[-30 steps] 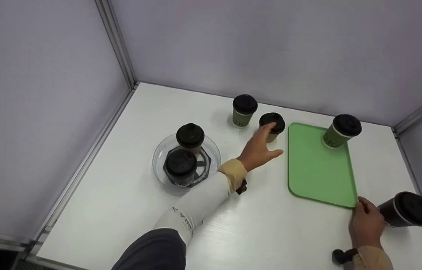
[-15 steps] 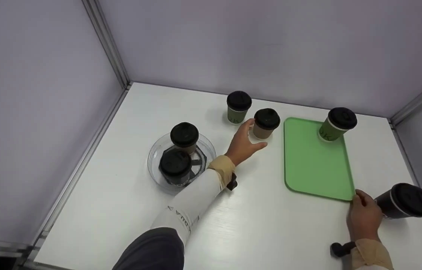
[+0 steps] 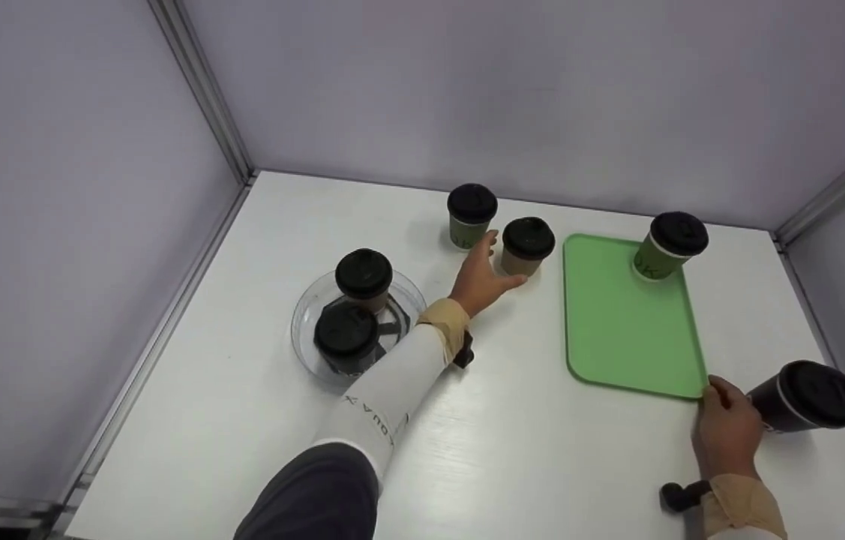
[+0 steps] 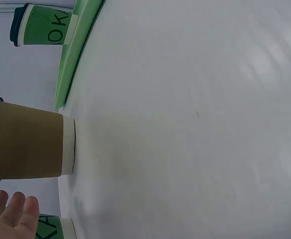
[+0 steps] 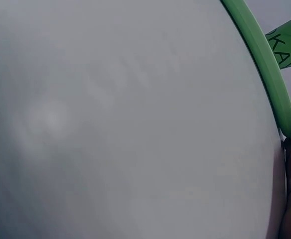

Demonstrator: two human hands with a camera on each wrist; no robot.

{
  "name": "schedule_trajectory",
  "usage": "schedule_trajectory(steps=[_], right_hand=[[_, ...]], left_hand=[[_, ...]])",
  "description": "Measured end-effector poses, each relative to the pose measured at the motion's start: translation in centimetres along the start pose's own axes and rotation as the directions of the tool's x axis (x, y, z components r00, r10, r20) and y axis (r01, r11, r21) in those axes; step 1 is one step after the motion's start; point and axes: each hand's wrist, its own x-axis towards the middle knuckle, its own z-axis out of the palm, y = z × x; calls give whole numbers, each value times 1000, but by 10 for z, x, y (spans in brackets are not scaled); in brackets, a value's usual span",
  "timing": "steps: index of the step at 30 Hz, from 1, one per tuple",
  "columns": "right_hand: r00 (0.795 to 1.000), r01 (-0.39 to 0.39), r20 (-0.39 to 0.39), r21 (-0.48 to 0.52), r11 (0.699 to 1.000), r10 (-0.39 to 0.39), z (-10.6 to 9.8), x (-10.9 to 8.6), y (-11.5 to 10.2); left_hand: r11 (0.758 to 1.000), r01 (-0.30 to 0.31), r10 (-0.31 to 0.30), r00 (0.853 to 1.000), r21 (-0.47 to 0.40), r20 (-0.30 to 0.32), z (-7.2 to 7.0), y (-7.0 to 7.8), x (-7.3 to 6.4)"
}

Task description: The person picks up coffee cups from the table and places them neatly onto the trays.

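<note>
My left hand (image 3: 483, 279) reaches toward a brown paper cup (image 3: 522, 262) with a black lid, fingers and thumb spread on either side of it. In the left wrist view a gap shows between the fingers (image 4: 17, 211) and the brown cup (image 4: 28, 142). Just behind the fingertips stands a green cup (image 3: 467, 231). At the near right corner of a green tray (image 3: 628, 330), my right hand (image 3: 729, 427) pinches the rim; the right wrist view shows the fingers at the tray's edge (image 5: 272, 79). Another green cup (image 3: 654, 261) stands on the tray's far right part.
A clear round dish (image 3: 304, 341) on the left bears a brown cup (image 3: 368, 300) and a dark cup (image 3: 347, 334), both lidded. Close to my right hand stands a large dark cup (image 3: 771, 405). Walls bound the white table (image 3: 512, 457) at the back and sides.
My left hand has drawn left and lowered from over the brown cup to beside it, its fingers now between the two cups. The right hand stays at the tray corner. The view has shifted slightly.
</note>
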Motion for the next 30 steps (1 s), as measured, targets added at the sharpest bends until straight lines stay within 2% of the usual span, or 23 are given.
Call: schedule_trajectory(steps=[6,11,18,25,30], right_hand=[[1000,-14,-12,19,1000,14,1,-3,-2],[999,-34,-4,34,999,34,3,-7,-3],[1000,-19,6,13,1000,19,3,-7,-4],[999,-25,-21,48,999,26,7,-11,-4],[999,-41,-16,69,997,42,9,-15,-4]], left_hand=[[1000,-8,7,1000,9,22,2,-1,9],[1000,-8,8,1000,15,14,2,1,11],[998,-27,27,1000,52,-7,5,0,18],[999,12,-13,999,-30,-29,15,-6,29],[999,-6,5,1000,-44,-21,18,-11,35]])
